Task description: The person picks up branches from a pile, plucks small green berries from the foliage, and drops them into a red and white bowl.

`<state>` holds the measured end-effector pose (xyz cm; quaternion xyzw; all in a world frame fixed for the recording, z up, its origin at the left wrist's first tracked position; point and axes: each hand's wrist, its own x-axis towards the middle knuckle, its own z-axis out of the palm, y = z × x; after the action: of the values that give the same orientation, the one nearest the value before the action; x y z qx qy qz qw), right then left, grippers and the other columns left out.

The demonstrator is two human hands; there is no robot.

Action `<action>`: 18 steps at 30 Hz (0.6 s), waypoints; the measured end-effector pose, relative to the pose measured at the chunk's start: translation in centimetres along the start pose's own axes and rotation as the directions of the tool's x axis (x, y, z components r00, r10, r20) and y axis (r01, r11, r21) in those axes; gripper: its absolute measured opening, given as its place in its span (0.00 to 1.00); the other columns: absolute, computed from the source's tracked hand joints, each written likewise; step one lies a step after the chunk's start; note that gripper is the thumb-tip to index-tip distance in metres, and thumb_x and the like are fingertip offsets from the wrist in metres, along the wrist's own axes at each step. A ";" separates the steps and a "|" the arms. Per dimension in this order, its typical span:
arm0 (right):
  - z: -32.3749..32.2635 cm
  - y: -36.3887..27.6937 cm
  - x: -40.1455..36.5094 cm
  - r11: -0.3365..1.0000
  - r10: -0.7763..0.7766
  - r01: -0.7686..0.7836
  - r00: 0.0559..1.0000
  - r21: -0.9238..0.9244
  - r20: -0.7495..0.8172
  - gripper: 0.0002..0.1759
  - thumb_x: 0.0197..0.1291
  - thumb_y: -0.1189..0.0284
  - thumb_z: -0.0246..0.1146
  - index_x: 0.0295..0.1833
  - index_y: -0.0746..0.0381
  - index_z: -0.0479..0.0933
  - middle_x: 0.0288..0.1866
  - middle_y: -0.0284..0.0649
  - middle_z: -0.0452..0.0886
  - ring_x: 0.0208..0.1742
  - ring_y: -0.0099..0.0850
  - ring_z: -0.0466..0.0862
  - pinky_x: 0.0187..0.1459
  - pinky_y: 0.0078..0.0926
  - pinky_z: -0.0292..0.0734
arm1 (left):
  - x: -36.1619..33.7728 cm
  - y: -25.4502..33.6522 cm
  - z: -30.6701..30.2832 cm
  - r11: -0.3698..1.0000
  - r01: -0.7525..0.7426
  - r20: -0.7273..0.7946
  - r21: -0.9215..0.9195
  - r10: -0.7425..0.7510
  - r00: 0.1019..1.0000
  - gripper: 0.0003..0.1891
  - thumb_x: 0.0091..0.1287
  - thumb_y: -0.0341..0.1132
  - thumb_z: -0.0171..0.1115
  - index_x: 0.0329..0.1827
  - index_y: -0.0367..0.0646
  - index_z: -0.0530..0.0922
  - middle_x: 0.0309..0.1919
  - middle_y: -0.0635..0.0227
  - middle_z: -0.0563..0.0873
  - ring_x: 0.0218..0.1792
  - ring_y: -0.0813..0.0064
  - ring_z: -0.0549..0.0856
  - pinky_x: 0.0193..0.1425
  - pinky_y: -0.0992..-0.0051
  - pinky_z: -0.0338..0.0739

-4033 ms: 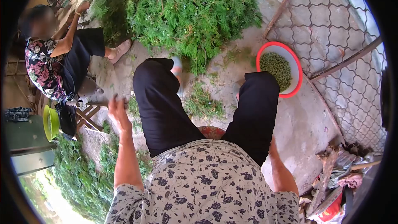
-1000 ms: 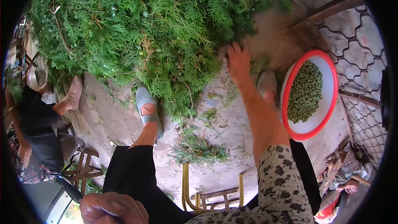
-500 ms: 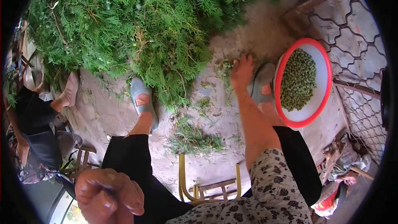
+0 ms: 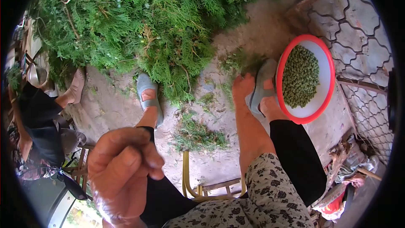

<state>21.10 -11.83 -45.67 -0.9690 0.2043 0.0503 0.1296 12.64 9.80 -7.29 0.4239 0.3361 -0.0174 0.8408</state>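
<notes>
My left hand (image 4: 126,164) is raised close to the camera, its fingers curled and the thumb pressed to them; whatever they may hold is hidden. Low over the ground, beside my right shoe (image 4: 259,88), my right hand (image 4: 244,88) has its fingers bent round a leafy evergreen sprig (image 4: 240,60), which spreads out blurred beyond the knuckles. To the right of that shoe, a white basin (image 4: 324,74) with a red rim holds many small green cones (image 4: 300,76). A large heap of evergreen branches (image 4: 139,29) lies ahead of my feet.
Loose green clippings (image 4: 198,135) lie between my feet, before a yellow-framed chair (image 4: 185,173). At the left another person (image 4: 40,122) sits. A metal lattice (image 4: 358,29) leans on the right, with bags and wood (image 4: 344,177) below it.
My left hand has risen and come nearer the camera. My right hand has drawn slightly back, its spread fingers now closed, and the sprig beyond them has shifted. The view has moved slightly.
</notes>
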 end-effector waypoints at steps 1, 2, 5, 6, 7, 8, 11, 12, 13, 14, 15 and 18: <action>1.0 1.0 0.3 0.977 -0.015 0.019 1.000 0.213 -0.019 0.20 0.48 0.69 0.66 0.45 0.68 0.73 0.37 0.51 0.76 0.38 0.49 0.76 0.40 0.42 0.70 | 0.0 -0.2 0.7 1.000 -0.006 -0.093 0.013 0.007 0.996 0.14 0.61 0.27 0.56 0.48 0.28 0.73 0.35 0.53 0.81 0.30 0.70 0.81 0.30 0.75 0.76; 1.3 1.3 0.5 0.908 -0.027 0.042 0.999 0.416 -0.041 0.18 0.49 0.70 0.65 0.44 0.68 0.73 0.35 0.49 0.77 0.34 0.45 0.77 0.38 0.39 0.72 | 0.1 -0.2 1.1 1.000 -0.012 -0.185 0.024 0.016 0.983 0.14 0.61 0.27 0.56 0.48 0.28 0.73 0.34 0.53 0.82 0.29 0.70 0.81 0.31 0.76 0.76; -3.9 -2.3 -1.1 0.401 0.049 -0.275 0.959 0.874 0.280 0.12 0.56 0.72 0.61 0.43 0.68 0.73 0.32 0.43 0.77 0.30 0.39 0.78 0.39 0.32 0.74 | 0.4 0.1 1.3 1.000 0.011 -0.099 0.029 -0.008 0.995 0.15 0.63 0.28 0.55 0.50 0.28 0.73 0.34 0.56 0.82 0.30 0.72 0.80 0.35 0.77 0.76; -6.0 -3.4 -1.6 0.392 0.034 -0.265 0.961 0.881 0.274 0.12 0.56 0.72 0.61 0.43 0.68 0.73 0.32 0.43 0.77 0.30 0.39 0.78 0.39 0.32 0.74 | 0.5 0.1 1.6 0.999 0.012 -0.092 0.042 -0.008 0.996 0.15 0.63 0.29 0.55 0.50 0.29 0.73 0.34 0.57 0.82 0.30 0.73 0.80 0.36 0.77 0.75; -8.1 -4.5 -2.2 0.147 -0.035 -0.423 0.901 0.894 0.432 0.10 0.57 0.74 0.61 0.42 0.68 0.74 0.32 0.41 0.77 0.31 0.35 0.78 0.38 0.31 0.74 | 0.6 -0.2 1.7 0.999 0.005 -0.096 0.040 -0.001 0.995 0.14 0.63 0.29 0.55 0.50 0.31 0.74 0.35 0.59 0.82 0.32 0.76 0.80 0.38 0.78 0.74; -10.2 -5.5 -2.7 -0.090 -0.147 -0.571 0.818 0.816 0.556 0.08 0.58 0.76 0.60 0.41 0.68 0.74 0.31 0.38 0.77 0.32 0.32 0.78 0.37 0.30 0.74 | 0.7 -0.4 1.8 0.999 -0.018 -0.094 0.039 0.021 0.995 0.14 0.63 0.29 0.55 0.50 0.31 0.74 0.35 0.59 0.82 0.32 0.76 0.80 0.38 0.78 0.74; -15.7 -8.4 -4.6 -0.141 -0.350 -0.586 0.783 0.798 0.514 0.08 0.58 0.76 0.60 0.41 0.68 0.75 0.31 0.39 0.77 0.32 0.30 0.78 0.37 0.31 0.74 | 0.9 -1.1 1.7 0.997 -0.037 -0.084 0.065 0.043 0.996 0.14 0.62 0.29 0.56 0.50 0.32 0.74 0.35 0.62 0.83 0.33 0.78 0.79 0.39 0.79 0.73; -17.6 -9.4 -5.3 -0.146 -0.372 -0.579 0.783 0.802 0.498 0.08 0.58 0.76 0.60 0.41 0.68 0.75 0.31 0.39 0.77 0.32 0.30 0.78 0.37 0.31 0.74 | 1.0 -1.4 1.5 0.997 -0.028 -0.073 0.077 0.034 0.997 0.14 0.62 0.30 0.57 0.50 0.34 0.74 0.37 0.64 0.82 0.35 0.78 0.79 0.40 0.79 0.71; -19.6 -10.2 -6.0 -0.136 -0.436 -0.582 0.762 0.802 0.479 0.08 0.57 0.75 0.61 0.42 0.67 0.75 0.32 0.39 0.77 0.32 0.30 0.78 0.38 0.30 0.75 | 1.2 -1.6 1.3 0.996 -0.019 -0.063 0.087 0.024 0.998 0.14 0.62 0.31 0.58 0.50 0.36 0.74 0.38 0.65 0.82 0.37 0.79 0.79 0.41 0.79 0.70; -21.4 -11.0 -6.6 -0.124 -0.498 -0.583 0.736 0.803 0.458 0.09 0.57 0.75 0.61 0.42 0.67 0.76 0.32 0.39 0.78 0.32 0.30 0.79 0.38 0.30 0.75 | 1.3 -1.9 1.2 0.996 -0.046 -0.060 0.081 0.051 0.997 0.14 0.62 0.31 0.58 0.50 0.36 0.74 0.38 0.65 0.82 0.37 0.79 0.79 0.41 0.79 0.70; -22.9 -11.4 -7.2 -0.123 -0.518 -0.575 0.733 0.809 0.442 0.09 0.57 0.75 0.61 0.42 0.67 0.76 0.32 0.39 0.78 0.32 0.30 0.79 0.38 0.30 0.75 | 1.5 -2.1 1.1 0.992 -0.062 -0.084 0.111 0.071 0.994 0.13 0.62 0.32 0.59 0.48 0.37 0.76 0.39 0.67 0.82 0.37 0.80 0.78 0.42 0.79 0.69; -27.0 -12.4 -9.1 0.004 -0.609 -0.531 0.671 0.848 0.423 0.10 0.56 0.74 0.63 0.42 0.67 0.76 0.33 0.39 0.79 0.31 0.30 0.79 0.38 0.28 0.76 | 1.4 -2.0 1.4 0.976 -0.149 -0.074 0.156 0.162 0.984 0.12 0.61 0.32 0.60 0.45 0.38 0.78 0.38 0.69 0.82 0.38 0.82 0.76 0.43 0.79 0.68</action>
<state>19.04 -4.75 -15.46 -0.4591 0.0693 0.2726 0.8427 13.82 7.86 -8.91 0.5112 0.3354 0.0417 0.7902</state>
